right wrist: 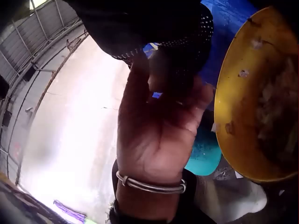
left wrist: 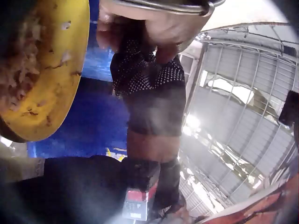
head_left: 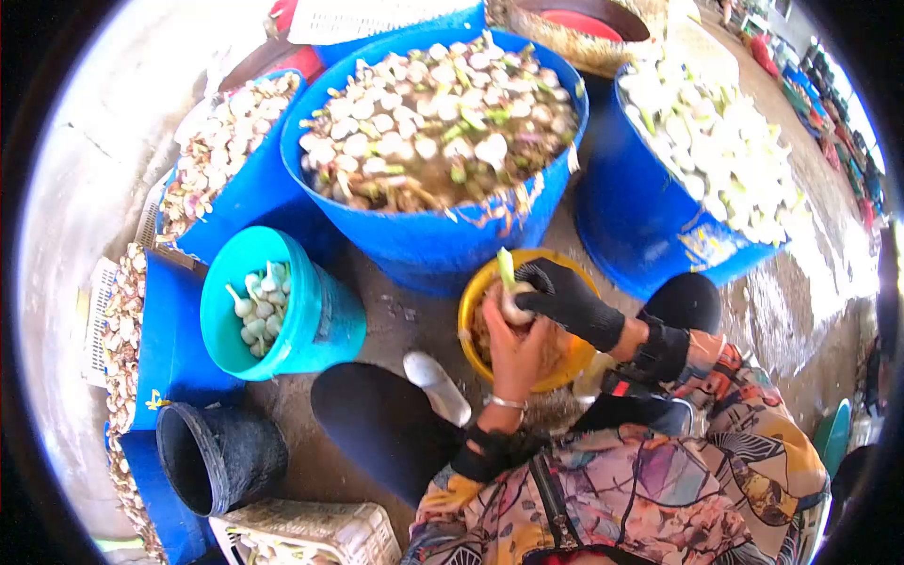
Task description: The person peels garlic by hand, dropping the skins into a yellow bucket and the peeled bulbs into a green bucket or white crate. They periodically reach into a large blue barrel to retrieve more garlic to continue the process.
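Observation:
A garlic bulb (head_left: pixel 513 305) with a short green stem is between my two hands, over a yellow bucket (head_left: pixel 468 325) of peelings. My bare left hand (head_left: pixel 516 356), with a metal bangle at the wrist, grips the bulb from below. From the right, my right hand (head_left: pixel 576 309) in a black dotted glove pinches the bulb near the base of the stem. In the left wrist view the glove (left wrist: pixel 148 79) meets the bare fingers, and the bulb is hidden. The right wrist view shows my left palm (right wrist: pixel 156 135) below the dark glove.
A large blue barrel (head_left: pixel 424 240) of garlic in water stands ahead. To its right is another blue barrel (head_left: pixel 612 212) heaped with pale garlic. At left are a turquoise bucket (head_left: pixel 325 315) with several bulbs, a black bucket (head_left: pixel 240 461) and a crate (head_left: pixel 330 529).

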Action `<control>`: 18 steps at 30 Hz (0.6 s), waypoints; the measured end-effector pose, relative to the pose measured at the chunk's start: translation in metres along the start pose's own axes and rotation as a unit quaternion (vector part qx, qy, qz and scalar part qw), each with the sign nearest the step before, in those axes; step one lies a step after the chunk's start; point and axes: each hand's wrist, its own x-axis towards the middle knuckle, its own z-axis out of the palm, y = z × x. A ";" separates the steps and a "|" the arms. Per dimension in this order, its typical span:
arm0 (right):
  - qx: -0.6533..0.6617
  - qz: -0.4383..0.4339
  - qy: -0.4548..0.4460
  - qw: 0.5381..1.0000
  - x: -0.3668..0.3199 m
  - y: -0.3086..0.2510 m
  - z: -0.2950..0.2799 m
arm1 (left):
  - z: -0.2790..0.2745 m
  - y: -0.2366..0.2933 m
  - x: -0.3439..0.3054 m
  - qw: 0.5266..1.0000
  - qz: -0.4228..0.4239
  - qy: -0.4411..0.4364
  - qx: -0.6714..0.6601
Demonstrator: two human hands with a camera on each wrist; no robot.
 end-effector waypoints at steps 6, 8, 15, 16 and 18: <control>-0.008 -0.002 -0.086 0.996 -0.010 -0.027 -0.024 | -0.022 -0.010 -0.005 0.993 -0.077 0.008 -0.086; 0.024 0.077 -0.111 0.991 -0.011 -0.035 -0.044 | -0.018 0.000 -0.005 0.983 -0.099 -0.005 -0.152; 0.090 0.129 -0.181 0.971 -0.025 -0.041 -0.042 | -0.018 -0.005 -0.006 0.994 -0.066 -0.070 -0.050; 0.078 0.110 -0.184 0.974 -0.023 -0.034 -0.039 | -0.018 -0.009 -0.007 0.998 -0.032 -0.061 -0.002; 0.075 0.110 -0.187 0.973 -0.024 -0.030 -0.036 | -0.017 -0.012 -0.008 0.996 0.009 -0.048 0.080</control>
